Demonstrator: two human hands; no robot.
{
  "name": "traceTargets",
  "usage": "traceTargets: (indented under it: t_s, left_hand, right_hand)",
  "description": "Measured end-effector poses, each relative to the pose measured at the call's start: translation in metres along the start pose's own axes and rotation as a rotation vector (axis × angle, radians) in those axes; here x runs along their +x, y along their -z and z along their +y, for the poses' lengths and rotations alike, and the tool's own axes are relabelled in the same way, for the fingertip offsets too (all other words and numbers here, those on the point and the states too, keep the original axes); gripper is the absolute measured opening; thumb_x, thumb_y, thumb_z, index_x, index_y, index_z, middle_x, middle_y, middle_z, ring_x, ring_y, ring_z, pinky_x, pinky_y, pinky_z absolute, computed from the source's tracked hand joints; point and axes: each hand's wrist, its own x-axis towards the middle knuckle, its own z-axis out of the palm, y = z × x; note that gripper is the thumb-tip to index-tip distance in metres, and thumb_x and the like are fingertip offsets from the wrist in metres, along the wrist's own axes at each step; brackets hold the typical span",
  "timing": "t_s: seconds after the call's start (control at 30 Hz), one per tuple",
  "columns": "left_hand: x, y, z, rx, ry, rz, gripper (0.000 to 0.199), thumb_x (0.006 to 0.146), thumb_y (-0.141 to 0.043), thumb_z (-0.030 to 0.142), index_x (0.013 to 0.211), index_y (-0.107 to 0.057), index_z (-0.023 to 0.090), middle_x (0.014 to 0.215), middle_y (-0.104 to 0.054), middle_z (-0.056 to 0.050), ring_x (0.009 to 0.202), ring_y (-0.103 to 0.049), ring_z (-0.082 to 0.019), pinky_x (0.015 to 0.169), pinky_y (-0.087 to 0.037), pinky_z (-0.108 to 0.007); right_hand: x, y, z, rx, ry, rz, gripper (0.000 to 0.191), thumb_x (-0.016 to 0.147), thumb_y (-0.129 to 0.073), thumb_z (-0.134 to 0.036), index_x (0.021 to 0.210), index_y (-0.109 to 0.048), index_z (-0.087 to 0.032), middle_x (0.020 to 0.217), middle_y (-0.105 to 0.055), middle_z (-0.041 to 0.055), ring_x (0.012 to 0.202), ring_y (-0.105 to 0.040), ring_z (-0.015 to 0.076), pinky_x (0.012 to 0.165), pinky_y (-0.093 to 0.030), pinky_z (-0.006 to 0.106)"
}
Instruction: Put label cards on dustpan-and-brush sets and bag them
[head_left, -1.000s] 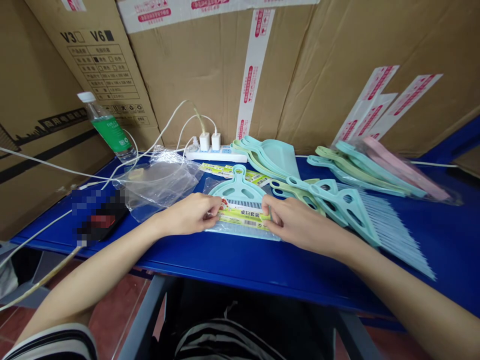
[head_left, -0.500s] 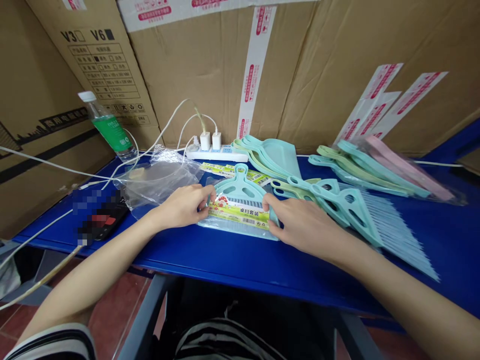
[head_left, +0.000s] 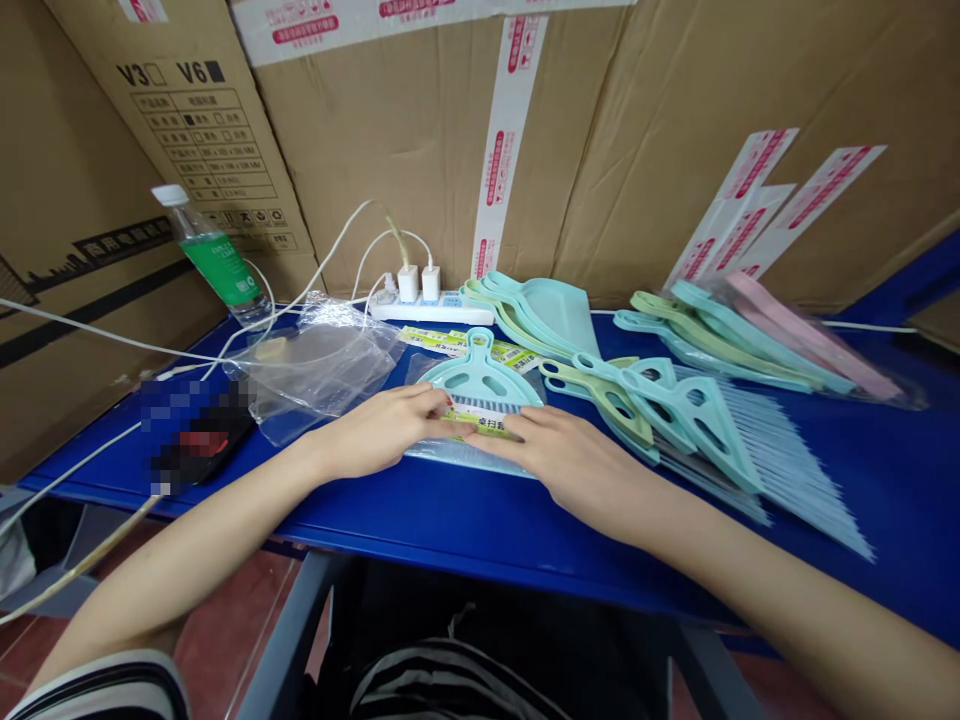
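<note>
A light-blue dustpan and brush set (head_left: pixel 474 370) lies in a clear plastic bag on the blue table, handle pointing away from me. A yellow-green printed card (head_left: pixel 491 422) shows across its front, partly covered by my fingers. My left hand (head_left: pixel 382 432) rests on the left part of the package, fingers stretched out flat over the card. From the other side my right hand (head_left: pixel 574 465) reaches over it, also with extended fingers pressing on the card. The fingertips of both hands come close together at the middle. Loose blue and green brushes (head_left: pixel 694 410) lie just right of the package.
Stacked dustpans (head_left: pixel 559 310) lie behind the package, near a power strip (head_left: pixel 450 308). Bagged sets (head_left: pixel 780 350) lie back right. At left are empty plastic bags (head_left: pixel 315 370), a bottle (head_left: pixel 225 265), cables and a phone (head_left: pixel 217 440). Cardboard boxes (head_left: pixel 420 130) stand behind the table.
Both hands have moved inward from the package's side edges onto the card. Their fingers have gone from gripping the edges to lying stretched over the front.
</note>
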Motion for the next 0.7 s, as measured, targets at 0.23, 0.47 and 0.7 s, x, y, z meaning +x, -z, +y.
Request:
traceTargets:
  t_s: [0.23, 0.47, 0.7]
  left_hand:
    - [0.001, 0.006, -0.002, 0.106, -0.032, -0.018, 0.045, 0.087, -0.045, 0.003, 0.119, -0.069, 0.025, 0.086, -0.057, -0.005, 0.081, -0.052, -0.019, 0.080, -0.047, -0.033]
    - [-0.005, 0.013, -0.008, 0.141, -0.008, 0.004, 0.045, 0.085, -0.047, 0.005, 0.113, -0.073, 0.029, 0.079, -0.051, -0.004, 0.076, -0.045, -0.019, 0.070, -0.043, -0.031]
    - [-0.013, 0.023, -0.016, 0.034, 0.038, -0.013, 0.044, 0.088, -0.044, 0.006, 0.105, -0.076, 0.030, 0.079, -0.050, -0.003, 0.077, -0.042, -0.018, 0.070, -0.039, -0.029]
  right_hand:
    - [0.000, 0.006, 0.003, 0.099, -0.056, -0.079, 0.076, 0.070, -0.042, 0.009, 0.135, -0.058, -0.028, 0.098, -0.070, 0.0068, 0.090, -0.062, 0.0218, 0.078, -0.047, 0.034]
    - [0.000, 0.011, 0.003, 0.142, -0.095, -0.153, 0.064, 0.075, -0.046, 0.006, 0.131, -0.063, -0.020, 0.097, -0.069, 0.0100, 0.091, -0.061, 0.0236, 0.084, -0.044, 0.037]
    - [-0.007, 0.017, 0.005, 0.155, -0.106, -0.072, 0.046, 0.082, -0.048, -0.002, 0.117, -0.072, -0.019, 0.086, -0.067, 0.0097, 0.085, -0.059, 0.0232, 0.079, -0.044, 0.035]
